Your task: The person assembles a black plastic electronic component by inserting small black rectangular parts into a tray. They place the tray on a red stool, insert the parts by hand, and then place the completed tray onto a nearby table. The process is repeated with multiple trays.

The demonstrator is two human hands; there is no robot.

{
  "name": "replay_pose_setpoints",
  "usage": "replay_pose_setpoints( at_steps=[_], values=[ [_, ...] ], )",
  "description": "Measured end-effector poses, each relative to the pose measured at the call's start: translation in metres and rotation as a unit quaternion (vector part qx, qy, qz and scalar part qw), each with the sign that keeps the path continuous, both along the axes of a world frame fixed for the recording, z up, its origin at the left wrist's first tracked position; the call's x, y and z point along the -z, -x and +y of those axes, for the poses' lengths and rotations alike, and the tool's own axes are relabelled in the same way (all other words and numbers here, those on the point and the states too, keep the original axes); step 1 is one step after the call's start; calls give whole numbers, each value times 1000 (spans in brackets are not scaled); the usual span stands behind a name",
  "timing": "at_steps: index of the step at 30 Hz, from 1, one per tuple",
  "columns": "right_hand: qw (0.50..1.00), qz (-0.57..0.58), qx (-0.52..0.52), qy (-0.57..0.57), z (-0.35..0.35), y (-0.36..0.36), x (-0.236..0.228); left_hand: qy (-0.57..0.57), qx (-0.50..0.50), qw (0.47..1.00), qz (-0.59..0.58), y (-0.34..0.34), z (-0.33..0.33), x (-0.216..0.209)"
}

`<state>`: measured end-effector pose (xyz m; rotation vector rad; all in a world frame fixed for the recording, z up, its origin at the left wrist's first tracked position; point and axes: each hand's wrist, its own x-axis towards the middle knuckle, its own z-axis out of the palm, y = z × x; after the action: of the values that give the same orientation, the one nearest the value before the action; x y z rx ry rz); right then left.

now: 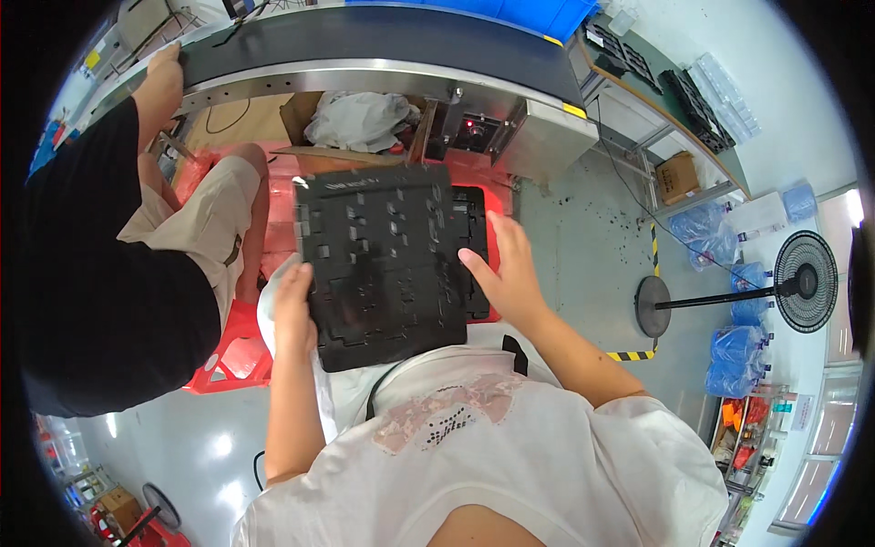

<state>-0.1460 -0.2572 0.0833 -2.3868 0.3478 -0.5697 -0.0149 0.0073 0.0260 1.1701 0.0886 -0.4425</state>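
A flat black plastic panel (378, 273) with rows of small slots and clips lies tilted above my lap. My left hand (293, 305) is closed on its left edge, thumb on the upper face and the other fingers partly hidden. Off the panel's right side, my right hand (512, 283) is open, with thumb and fingers spread apart. It is close to a second black plastic part (474, 242), mostly covered by the panel. Under that part shows a red plastic surface (494, 237), perhaps a stool or bin.
Ahead runs a dark conveyor belt (383, 38) with a metal edge. On my left sits a person in a black shirt (118, 264), one hand on the belt. A box with plastic bags (360, 121) stands below it. At right are a standing fan (804, 281) and blue water bottles (736, 356).
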Motion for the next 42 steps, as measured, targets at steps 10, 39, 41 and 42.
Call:
replay_pose_setpoints(
  at_steps=[10, 39, 41, 42],
  values=[
    [916, 209, 163, -301, -80, -9, 149, -517, 92, 796, -301, -35, -106, 109],
    [836, 546, 32, -50, -92, -40, 117, -595, 268, 733, -192, -57, -104, 84],
    [853, 513, 11, 96, -83, -36, 112, -612, 343, 684, -200, -76, -106, 83],
    [839, 539, -12, 74, -82, -36, 106, -618, 359, 670, -204, -82, -108, 79]
  ],
)
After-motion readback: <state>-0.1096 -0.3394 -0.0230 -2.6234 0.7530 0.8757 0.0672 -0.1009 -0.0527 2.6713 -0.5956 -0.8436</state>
